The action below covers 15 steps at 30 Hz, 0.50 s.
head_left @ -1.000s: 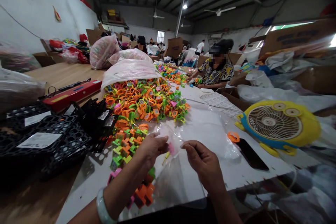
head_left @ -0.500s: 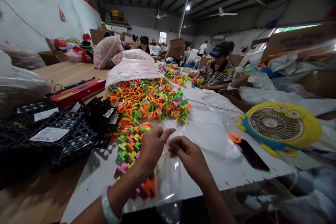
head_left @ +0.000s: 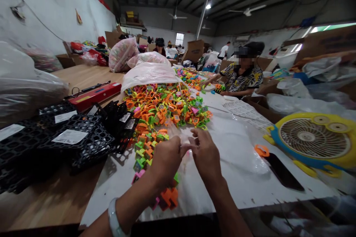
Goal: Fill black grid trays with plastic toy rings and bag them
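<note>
My left hand (head_left: 166, 159) is closed, thumb and fingers pinching a thin clear plastic bag (head_left: 174, 130). My right hand (head_left: 206, 153) meets it from the right, fingers curled in on the same plastic; the fingertips nearly touch. A pinkish spot shows in the film between them. Under and left of my left hand, rows of colourful plastic toy watches (head_left: 140, 163) lie on the white tabletop, with an orange one (head_left: 169, 197) below the wrist. Beyond my hands, a large heap of toy watches (head_left: 161, 105) spills from a white translucent sack (head_left: 150, 74).
Black mesh baskets (head_left: 91, 133) with white labels and a red box (head_left: 96, 96) lie left. On the right are an orange band (head_left: 261, 150), a dark phone (head_left: 285, 170) and a yellow-blue fan (head_left: 308, 137). A co-worker (head_left: 244, 72) sits across the table.
My hands have come closer together, and the right fingers have moved up against the left ones. The plastic film now stands up above the fingers. The view has shifted slightly left.
</note>
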### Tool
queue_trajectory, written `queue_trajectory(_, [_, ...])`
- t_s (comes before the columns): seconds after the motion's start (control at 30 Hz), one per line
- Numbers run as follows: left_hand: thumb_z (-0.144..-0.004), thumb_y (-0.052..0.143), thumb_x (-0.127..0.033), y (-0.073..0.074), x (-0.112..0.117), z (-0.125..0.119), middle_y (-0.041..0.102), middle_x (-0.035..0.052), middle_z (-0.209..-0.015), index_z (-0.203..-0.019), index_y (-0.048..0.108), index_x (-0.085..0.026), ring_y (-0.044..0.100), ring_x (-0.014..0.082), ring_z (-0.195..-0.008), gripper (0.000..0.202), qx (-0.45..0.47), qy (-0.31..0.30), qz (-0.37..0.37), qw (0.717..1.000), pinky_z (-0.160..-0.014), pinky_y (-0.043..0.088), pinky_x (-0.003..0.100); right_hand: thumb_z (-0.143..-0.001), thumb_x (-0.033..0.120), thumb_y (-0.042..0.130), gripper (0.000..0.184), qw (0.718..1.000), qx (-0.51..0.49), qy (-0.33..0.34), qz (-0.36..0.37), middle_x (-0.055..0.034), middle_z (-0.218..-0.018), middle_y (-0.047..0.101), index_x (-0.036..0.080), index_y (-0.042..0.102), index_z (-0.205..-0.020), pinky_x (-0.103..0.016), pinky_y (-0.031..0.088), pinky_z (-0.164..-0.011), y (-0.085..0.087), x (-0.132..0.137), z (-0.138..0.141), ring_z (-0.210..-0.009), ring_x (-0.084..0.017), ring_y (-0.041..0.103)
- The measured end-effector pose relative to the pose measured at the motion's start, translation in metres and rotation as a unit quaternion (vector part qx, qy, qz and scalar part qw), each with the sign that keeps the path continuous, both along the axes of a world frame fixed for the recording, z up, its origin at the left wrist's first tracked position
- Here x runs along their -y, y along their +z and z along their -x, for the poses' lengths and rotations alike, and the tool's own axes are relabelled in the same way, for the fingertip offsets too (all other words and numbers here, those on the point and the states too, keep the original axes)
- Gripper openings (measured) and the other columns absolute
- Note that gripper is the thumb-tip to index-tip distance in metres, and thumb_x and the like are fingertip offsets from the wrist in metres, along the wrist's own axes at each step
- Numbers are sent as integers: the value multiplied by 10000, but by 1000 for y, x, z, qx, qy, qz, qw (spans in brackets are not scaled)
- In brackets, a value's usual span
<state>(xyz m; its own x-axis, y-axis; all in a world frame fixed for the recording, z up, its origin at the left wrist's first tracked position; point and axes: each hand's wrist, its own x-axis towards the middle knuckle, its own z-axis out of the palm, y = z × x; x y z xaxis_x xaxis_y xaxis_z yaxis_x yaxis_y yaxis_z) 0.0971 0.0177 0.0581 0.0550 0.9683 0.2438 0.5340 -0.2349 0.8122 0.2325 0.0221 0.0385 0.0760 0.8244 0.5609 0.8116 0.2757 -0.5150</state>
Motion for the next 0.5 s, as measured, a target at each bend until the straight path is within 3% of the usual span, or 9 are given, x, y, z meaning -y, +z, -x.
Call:
queue_trajectory(0.07, [-662,827,-238,1,-5,7,303,-95,-447,-835,619,-239,543,214,-555,270,-9,18,37,999,-655,349,260,-886,181,442,259,998,57,-13,-18,-92,-1007,644,199,634,-1059,-325,488,-728,-3,-4,4,-857,-218,618])
queue_trajectory(0.13, [-695,784,-179,4,-13,16,298,-98,-433,-952,628,-238,605,254,-603,306,-50,28,29,998,-699,391,278,-890,128,420,283,993,113,9,-18,-77,-960,638,214,650,-1030,-307,474,-718,-7,-8,9,-836,-209,612])
queue_trajectory(0.2, [-775,668,-129,9,-25,27,402,-58,-450,-948,635,-229,641,260,-637,203,-117,39,-1,992,-704,407,282,-875,72,407,330,986,164,11,-2,-79,-943,634,217,664,-1022,-300,463,-719,-12,-16,10,-838,-209,606])
queue_trajectory(0.3, [-839,528,-86,15,-49,50,574,29,-566,-938,636,-204,670,271,-699,188,-186,76,-26,979,-701,408,291,-846,28,407,349,972,217,-54,70,-127,-943,640,180,691,-982,-321,456,-705,-15,-42,-2,-841,-236,608])
queue_trajectory(0.4, [-921,446,-160,15,-77,74,643,87,-684,-996,630,-181,676,280,-769,199,-199,123,-38,971,-713,407,294,-907,122,405,308,961,202,-127,137,-168,-980,650,152,693,-1012,-354,461,-686,-2,-76,-18,-821,-266,630])
queue_trajectory(0.5, [-993,336,-265,6,-100,92,684,133,-880,-1188,588,-172,667,277,-902,331,-192,166,-53,966,-772,422,299,-984,266,326,381,979,98,-169,55,-184,-1088,650,143,610,-1206,-408,489,-762,17,-109,-21,-925,-306,645])
